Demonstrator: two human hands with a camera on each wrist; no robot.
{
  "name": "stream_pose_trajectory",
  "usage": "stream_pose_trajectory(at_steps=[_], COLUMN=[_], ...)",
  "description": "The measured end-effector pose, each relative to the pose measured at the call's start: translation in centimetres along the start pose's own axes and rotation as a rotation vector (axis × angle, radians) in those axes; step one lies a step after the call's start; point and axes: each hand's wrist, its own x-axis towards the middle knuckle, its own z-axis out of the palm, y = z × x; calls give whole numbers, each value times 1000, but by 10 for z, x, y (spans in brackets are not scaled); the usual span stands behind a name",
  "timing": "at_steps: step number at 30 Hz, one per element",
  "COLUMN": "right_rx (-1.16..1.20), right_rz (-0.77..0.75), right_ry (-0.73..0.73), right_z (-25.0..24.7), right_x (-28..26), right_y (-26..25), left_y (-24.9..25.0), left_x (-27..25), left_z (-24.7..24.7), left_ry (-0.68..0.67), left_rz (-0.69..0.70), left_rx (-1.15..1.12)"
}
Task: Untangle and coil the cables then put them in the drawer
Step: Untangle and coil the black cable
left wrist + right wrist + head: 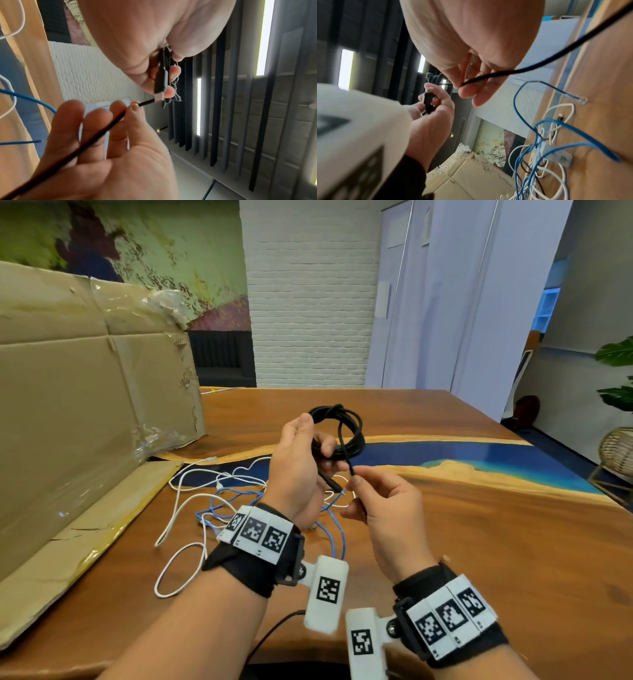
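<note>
The left hand (297, 460) covers part of the black cable (337, 428) coil. The free end of this cable leaves the left wrist picture at the bottom corner. The white device (347, 129) is blurred. The cardboard box (85, 392) is cut off at the left edge.

Cardboard box (89, 392) left of cables (219, 508)

Head view downward; wrist views close, sharing black cable (346, 436).
</note>
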Motion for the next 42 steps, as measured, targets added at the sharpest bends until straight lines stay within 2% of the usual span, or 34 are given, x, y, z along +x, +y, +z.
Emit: stream_pose_trajectory(at_steps=[2,5,8,12,16,22,27,33,39,42], right_rx=[14,-27,-79,-146,-18,215,527,208,239,243], right_rz=[-47,-149,-152,-90,-47,20,125,148,132,183], right_ry=[78,168,157,87,81,42,-108,-27,80,42], right_z=[3,-4,-8,4,18,18,13,2,-8,-13], right_x=[0,5,5,6,2,-4,-14,-1,5,7], right_y=[5,11,9,9,7,5,-7,-6,-13,-14], left_y=[1,6,10,4,-5,-7,-5,-3,-6,-4], left_x=[-2,-1,2,-4,-9,-12,-6,-3,0,0], left_z=[1,0,-3,2,7,5,3,-8,-22,-26], left_ry=[-12,45,81,17,-46,-86,-91,-180,-209,-187], left_rz=[-11,14,25,-91,-195,-121,-58,-153,-51,-12], left_rx=[-17,7,-11,-137,-194,27,120,185,485,612])
